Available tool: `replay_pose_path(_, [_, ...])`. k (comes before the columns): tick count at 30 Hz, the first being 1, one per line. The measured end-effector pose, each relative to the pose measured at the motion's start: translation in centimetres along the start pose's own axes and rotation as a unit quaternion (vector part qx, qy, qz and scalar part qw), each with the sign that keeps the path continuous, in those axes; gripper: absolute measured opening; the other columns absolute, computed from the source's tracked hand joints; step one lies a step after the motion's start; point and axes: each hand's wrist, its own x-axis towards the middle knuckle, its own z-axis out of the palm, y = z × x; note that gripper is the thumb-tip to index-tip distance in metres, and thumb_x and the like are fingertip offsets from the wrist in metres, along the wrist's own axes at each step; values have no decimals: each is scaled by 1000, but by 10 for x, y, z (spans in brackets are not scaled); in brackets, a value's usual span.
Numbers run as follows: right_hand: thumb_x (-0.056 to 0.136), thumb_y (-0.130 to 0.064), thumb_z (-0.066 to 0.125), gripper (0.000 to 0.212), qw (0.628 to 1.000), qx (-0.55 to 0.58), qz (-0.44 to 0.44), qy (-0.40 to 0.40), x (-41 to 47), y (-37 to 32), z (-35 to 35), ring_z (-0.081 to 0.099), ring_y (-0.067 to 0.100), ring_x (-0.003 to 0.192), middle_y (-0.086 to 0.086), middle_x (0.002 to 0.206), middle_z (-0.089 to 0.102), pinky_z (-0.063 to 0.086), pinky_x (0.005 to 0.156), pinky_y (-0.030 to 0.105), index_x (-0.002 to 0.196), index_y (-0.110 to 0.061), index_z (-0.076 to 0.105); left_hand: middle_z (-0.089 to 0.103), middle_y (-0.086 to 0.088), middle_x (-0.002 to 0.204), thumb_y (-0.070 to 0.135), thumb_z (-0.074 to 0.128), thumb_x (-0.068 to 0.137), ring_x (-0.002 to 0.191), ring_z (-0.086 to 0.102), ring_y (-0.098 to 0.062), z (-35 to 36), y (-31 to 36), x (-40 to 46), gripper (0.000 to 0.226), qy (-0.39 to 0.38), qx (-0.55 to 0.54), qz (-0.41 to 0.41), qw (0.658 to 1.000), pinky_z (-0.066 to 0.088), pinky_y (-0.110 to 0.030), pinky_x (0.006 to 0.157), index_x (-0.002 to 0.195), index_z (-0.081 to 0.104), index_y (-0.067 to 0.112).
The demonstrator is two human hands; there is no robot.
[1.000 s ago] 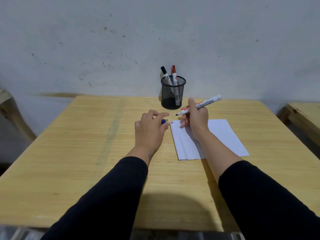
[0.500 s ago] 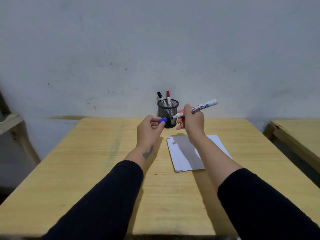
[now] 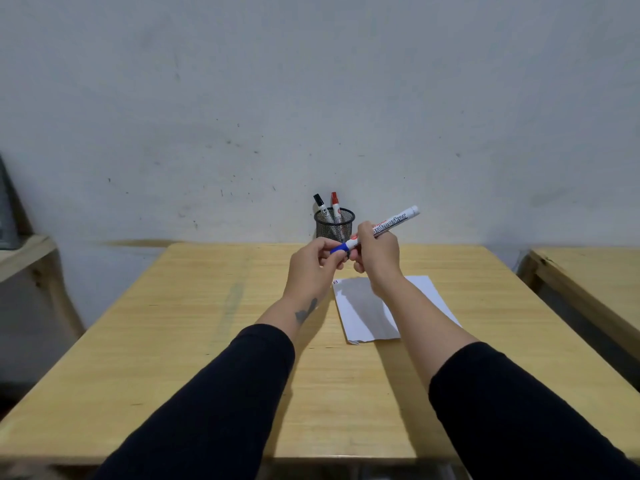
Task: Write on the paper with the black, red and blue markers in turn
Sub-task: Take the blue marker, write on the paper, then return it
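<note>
Both hands, the left hand (image 3: 311, 268) and the right hand (image 3: 377, 258), are raised together above the table (image 3: 194, 327), just in front of the mesh cup (image 3: 334, 226) at the far edge. Left of the cup the tabletop lies bare. Right of the cup, only the flat paper (image 3: 367, 313) lies there. The wall (image 3: 311, 98) stands close behind the cup.

Two markers (image 3: 329, 211) in holder (image 3: 334, 227), behind paper (image 3: 367, 313) on table (image 3: 207, 341).

Matt wooden table (image 3: 194, 341), black wire-mesh cup (image 3: 334, 226).
</note>
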Motion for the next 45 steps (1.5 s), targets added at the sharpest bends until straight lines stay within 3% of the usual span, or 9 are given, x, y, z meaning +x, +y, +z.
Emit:
replay_pose_path(9, [91,-17,43,28,997,20,74,4,1,7,6,34,10,27,5,43,46,28,32,15,67,-7,53,56,3,62,8,62,86,58,48,-11,5,-1,-2,8,35,76,19,996,36,-15,52,83,67,13])
replay_pose_path(13, [96,-41,40,48,986,-139,73,-59,2,4,4,43,18,40,7,53,54,37,40,21,67,-7,56,65,-5,71,10,60,89,63,54,-14,-2,-10,1,9,57,74,-31,995,40,-15,55,87,67,14])
replay_pose_path(17, [95,-42,45,40,864,-485,-135,2,0,4,-3,53,28,68,6,78,58,40,55,30,69,-12,50,67,-5,77,11,56,92,69,57,-17,-14,-16,6,12,81,107,-65,989,40,-17,55,85,65,17])
replay_pose_path(20, [82,-17,68,17,747,-566,-348,-7,4,15,-8,54,28,83,2,101,57,37,54,31,99,-16,63,67,-7,79,12,56,91,68,55,-17,-14,-17,10,12,67,122,-65,988,39,-21,55,86,66,16])
replay_pose_path(25, [59,-3,82,25,673,-604,-425,26,20,32,-13,54,26,64,-5,63,64,27,53,27,71,-22,73,66,-3,87,14,56,92,77,57,-18,-6,-12,9,16,40,126,-33,991,40,-23,62,105,65,16])
replay_pose_path(31, [93,-23,57,20,799,-497,-338,40,44,-2,-3,56,30,96,6,101,68,47,72,37,108,-17,69,29,0,155,53,42,93,143,25,-19,-9,-54,-7,71,-107,341,-83,930,24,-43,116,149,18,17])
replay_pose_path(36, [89,-15,63,22,913,-304,-265,55,77,-42,27,62,19,82,6,99,69,46,73,28,111,-13,67,3,0,162,54,20,97,148,-5,-15,-10,-84,-16,68,-175,465,-59,866,-3,-43,120,151,9,15])
replay_pose_path(41, [89,-12,62,29,933,-293,-207,12,105,-32,51,61,21,83,3,93,64,46,73,29,118,-15,61,6,4,161,53,22,95,148,-1,-11,-8,-88,-14,67,-145,459,-56,875,-2,-40,121,151,11,18])
replay_pose_path(45, [89,-26,59,20,876,-457,-152,-28,120,2,61,62,23,96,1,100,68,40,84,35,107,-19,65,7,5,161,54,23,94,147,0,-9,-7,-88,-12,68,-132,457,-56,878,-1,-39,121,151,12,18])
